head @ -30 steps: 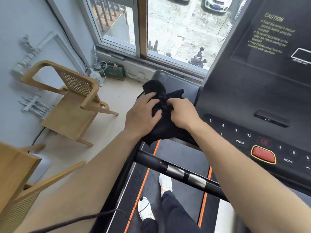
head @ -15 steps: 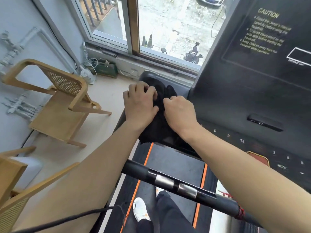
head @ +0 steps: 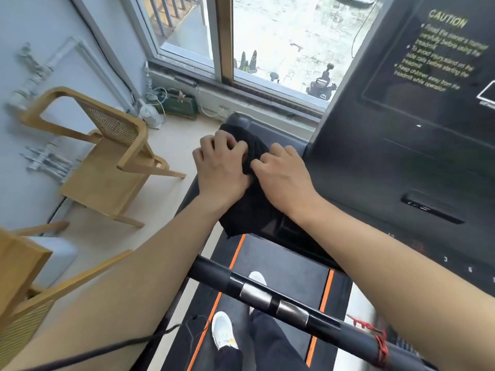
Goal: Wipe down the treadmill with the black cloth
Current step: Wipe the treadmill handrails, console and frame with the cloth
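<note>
Both my bare forearms reach forward and converge, wrists close together. My left hand (head: 222, 170) lies knuckles up, fingers curled into the crumpled black cloth (head: 250, 210). My right hand (head: 285, 178) sits just beside it, fingers bent, gripping the same cloth.

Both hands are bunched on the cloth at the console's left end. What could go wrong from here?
1. The cloth is crumpled under the left hand and right hand, so little of it lies flat on the console. The wipe may leave patches.
2. Sweeping right could press the buttons while a shoe stands on the belt, and the belt might start.
</note>
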A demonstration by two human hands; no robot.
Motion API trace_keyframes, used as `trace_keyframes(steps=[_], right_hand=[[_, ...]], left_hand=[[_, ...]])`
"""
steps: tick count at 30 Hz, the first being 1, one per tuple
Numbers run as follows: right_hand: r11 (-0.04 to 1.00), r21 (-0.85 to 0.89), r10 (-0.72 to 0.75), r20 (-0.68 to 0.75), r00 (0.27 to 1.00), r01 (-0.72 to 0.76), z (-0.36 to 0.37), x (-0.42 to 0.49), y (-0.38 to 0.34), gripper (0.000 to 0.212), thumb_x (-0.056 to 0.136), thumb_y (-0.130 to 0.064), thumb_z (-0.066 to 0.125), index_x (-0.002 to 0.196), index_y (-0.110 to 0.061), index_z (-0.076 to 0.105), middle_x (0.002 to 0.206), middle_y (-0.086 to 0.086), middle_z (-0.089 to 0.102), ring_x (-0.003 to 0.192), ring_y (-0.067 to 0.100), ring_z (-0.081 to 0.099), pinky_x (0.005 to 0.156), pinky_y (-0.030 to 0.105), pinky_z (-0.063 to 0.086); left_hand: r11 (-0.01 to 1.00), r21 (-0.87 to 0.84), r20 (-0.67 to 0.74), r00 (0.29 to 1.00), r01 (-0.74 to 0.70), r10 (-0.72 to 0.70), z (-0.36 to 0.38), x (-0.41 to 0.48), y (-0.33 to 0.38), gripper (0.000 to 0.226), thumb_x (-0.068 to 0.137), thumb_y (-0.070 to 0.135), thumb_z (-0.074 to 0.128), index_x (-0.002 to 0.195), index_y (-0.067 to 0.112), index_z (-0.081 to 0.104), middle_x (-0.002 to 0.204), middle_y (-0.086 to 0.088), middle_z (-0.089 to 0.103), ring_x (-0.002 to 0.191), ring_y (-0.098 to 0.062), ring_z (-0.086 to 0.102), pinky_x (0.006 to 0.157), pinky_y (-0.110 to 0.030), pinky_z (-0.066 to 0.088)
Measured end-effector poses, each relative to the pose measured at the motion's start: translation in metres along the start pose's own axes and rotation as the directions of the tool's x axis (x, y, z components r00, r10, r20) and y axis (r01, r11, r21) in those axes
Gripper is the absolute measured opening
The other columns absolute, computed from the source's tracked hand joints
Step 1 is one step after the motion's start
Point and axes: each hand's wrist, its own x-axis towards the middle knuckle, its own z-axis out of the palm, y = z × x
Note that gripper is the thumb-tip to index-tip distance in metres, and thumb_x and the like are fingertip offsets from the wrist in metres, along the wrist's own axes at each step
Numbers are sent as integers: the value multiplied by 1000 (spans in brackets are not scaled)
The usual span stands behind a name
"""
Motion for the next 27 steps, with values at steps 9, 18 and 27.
trace_keyframes(steps=[9,18,27], right_hand=[[945,-50,324,271,906,-323,-35,-19,-24,21,91,-12,49,104,-9,65,102,13,67,96,33,61,70,37,34],[823,72,566,-179,805,-563,-29,-46,-20,37,80,-5,50,114,-14,64,107,11,59,89,32,54,77,41,37],[895,-146,437,106,893,-421,6,-7,0,61,101,-27,15,144,8,41,147,31,43,141,41,36,122,53,-3]], left_hand=[[954,-43,74,951,-298,300,5,-4,14,23,84,23,67,106,28,68,126,-5,54,122,-34,44,98,-48,35],[982,13,177,967,-187,181,-9,-41,-1,60,100,35,31,148,1,40,154,-22,40,140,-41,39,118,-48,28],[877,157,299,869,-453,396,12,45,11,61,106,44,13,161,18,10,168,-9,7,154,-27,8,125,-42,4]])
